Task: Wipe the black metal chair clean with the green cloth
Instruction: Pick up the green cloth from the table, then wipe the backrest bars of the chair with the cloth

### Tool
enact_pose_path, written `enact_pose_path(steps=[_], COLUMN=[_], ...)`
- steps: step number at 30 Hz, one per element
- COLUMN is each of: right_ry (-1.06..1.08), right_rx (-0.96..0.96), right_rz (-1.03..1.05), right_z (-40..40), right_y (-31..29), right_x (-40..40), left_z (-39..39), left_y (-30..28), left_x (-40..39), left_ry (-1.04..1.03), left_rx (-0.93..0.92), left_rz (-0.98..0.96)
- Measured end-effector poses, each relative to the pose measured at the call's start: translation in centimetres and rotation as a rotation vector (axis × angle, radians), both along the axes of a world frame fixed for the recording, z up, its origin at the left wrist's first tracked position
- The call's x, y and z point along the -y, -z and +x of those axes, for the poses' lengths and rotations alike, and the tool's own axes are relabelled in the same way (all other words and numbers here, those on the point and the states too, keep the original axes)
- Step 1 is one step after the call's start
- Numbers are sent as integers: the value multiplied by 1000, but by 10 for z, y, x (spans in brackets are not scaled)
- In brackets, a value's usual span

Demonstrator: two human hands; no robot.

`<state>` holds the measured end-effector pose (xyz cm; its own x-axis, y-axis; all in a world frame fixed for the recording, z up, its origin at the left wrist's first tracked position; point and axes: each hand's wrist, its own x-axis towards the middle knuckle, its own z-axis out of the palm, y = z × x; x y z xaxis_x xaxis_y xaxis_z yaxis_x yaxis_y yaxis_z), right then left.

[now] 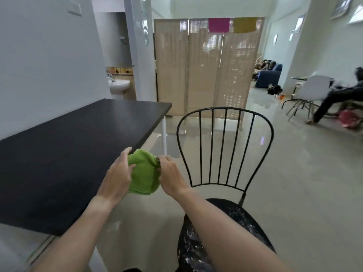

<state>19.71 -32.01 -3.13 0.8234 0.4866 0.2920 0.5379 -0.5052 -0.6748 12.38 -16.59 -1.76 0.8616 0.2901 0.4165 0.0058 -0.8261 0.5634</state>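
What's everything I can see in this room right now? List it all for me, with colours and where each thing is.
green cloth: one, bright green, bunched between both hands, off the chair
chair: one, black metal, centre right, white specks on its seat
table: one, dark top, white leg, left
folding screen: one, beige, centre back
cloths on the screen: two, pink and yellow, over its top edge
washbasin: one, white, through the doorway at left
sofa: one, blue, far back right
white chair: one, right
seated person: one, dark clothes, right edge
left hand: grips the cloth
right hand: pinches the cloth
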Motion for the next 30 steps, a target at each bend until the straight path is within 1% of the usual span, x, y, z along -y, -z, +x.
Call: enact_pose_path(steps=[4, 7, 11, 18, 20, 22, 26, 30], right_ry=[72, 164, 267, 410, 458, 524, 622, 644], right_rx=[64, 178, 341, 598, 668, 721, 692, 666], right_rz=[-14, -81, -131, -171, -177, -243, -369, -372], right_z=[20, 45, 88, 188, 217, 241, 273, 289], right_y=[3, -4, -24, -61, -69, -70, -59, -37], right_x=[56, 90, 124, 155, 160, 165, 178, 194], left_z=[29, 57, 115, 234, 269, 300, 341, 355], left_y=[-5, -20, -40, -77, -83, -84, -67, -42], left_x=[57, 92, 117, 140, 143, 143, 134, 130], left_ry=[100, 126, 138, 110, 59, 5, -81, -172], left_rx=[172, 234, 311, 442, 456, 456, 411, 346], left_rz=[-33, -37, 141, 250, 272, 251, 224, 287])
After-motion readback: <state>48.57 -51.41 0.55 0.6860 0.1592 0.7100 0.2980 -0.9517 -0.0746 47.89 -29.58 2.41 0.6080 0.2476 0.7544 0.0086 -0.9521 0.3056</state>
